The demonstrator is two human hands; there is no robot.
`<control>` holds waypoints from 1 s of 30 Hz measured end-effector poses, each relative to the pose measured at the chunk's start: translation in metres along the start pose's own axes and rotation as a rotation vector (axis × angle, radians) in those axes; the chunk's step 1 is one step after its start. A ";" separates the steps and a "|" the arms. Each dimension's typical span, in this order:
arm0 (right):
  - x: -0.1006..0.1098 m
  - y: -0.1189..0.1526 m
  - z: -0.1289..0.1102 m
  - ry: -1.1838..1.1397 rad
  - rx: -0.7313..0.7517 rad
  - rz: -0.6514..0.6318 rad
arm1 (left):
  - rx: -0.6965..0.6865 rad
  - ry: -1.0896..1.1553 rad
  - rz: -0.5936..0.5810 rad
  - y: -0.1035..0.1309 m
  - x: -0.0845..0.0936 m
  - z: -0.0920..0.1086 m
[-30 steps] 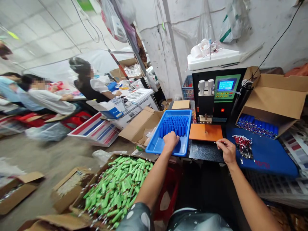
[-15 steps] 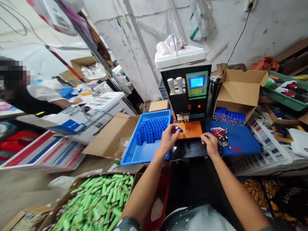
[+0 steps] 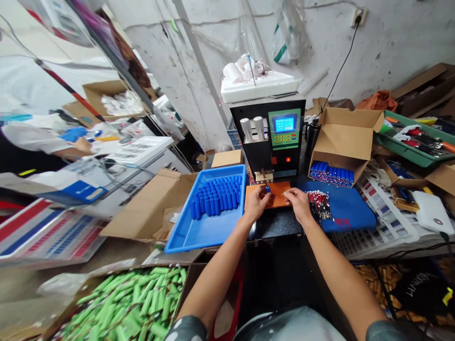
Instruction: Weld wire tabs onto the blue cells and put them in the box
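My left hand point(image 3: 256, 205) is closed on a blue cylindrical battery cell point(image 3: 268, 189), which stands upright over the orange plate point(image 3: 277, 199). My right hand point(image 3: 299, 204) is pinched at the plate's right side, and a tiny pale tip shows at its fingers; what it holds is too small to make out. Just behind the cell is the black spot welder point(image 3: 292, 171) with a lit blue screen and copper-coloured electrodes. Right of my right hand, a bundle of red and black wire leads point(image 3: 320, 203) with white ends lies on a blue mat point(image 3: 359, 208).
At left, a blue tray point(image 3: 199, 237) holds rows of blue cells. An open cardboard box point(image 3: 346, 130) of blue cells stands right of the welder. Green wrapped cells point(image 3: 142, 303) fill a box below left. A co-worker's arm point(image 3: 67, 150) shows at far left.
My left hand has turned the cell from tilted to upright and brought it nearer the electrodes. My right hand has moved left, in over the plate's edge. The view has shifted slightly.
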State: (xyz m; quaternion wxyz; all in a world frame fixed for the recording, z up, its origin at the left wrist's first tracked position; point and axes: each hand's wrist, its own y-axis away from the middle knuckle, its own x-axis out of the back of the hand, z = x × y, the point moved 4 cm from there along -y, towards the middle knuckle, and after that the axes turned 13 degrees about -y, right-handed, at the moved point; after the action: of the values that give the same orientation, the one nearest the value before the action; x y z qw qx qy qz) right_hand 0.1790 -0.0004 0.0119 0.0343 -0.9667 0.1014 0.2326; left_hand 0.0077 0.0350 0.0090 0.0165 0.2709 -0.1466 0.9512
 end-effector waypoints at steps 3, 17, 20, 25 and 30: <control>-0.018 -0.013 -0.001 0.001 -0.039 -0.028 | -0.016 0.072 0.010 -0.001 -0.003 -0.004; -0.050 -0.038 0.016 0.046 -0.025 -0.019 | -0.039 0.009 0.060 0.000 -0.002 -0.010; -0.049 -0.040 0.018 0.077 -0.011 -0.038 | -0.038 -0.005 0.060 0.000 -0.002 -0.009; -0.047 -0.043 0.024 0.160 0.025 -0.049 | -0.008 0.015 0.102 0.001 -0.001 -0.009; -0.047 -0.046 0.029 0.226 0.082 -0.068 | -0.014 0.024 0.082 0.001 -0.003 -0.013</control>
State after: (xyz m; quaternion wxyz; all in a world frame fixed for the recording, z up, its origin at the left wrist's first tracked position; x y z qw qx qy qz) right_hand 0.1356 0.0567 0.0085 0.0702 -0.9874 0.0811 0.1167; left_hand 0.0035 0.0381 -0.0032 -0.0185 0.2530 -0.1642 0.9532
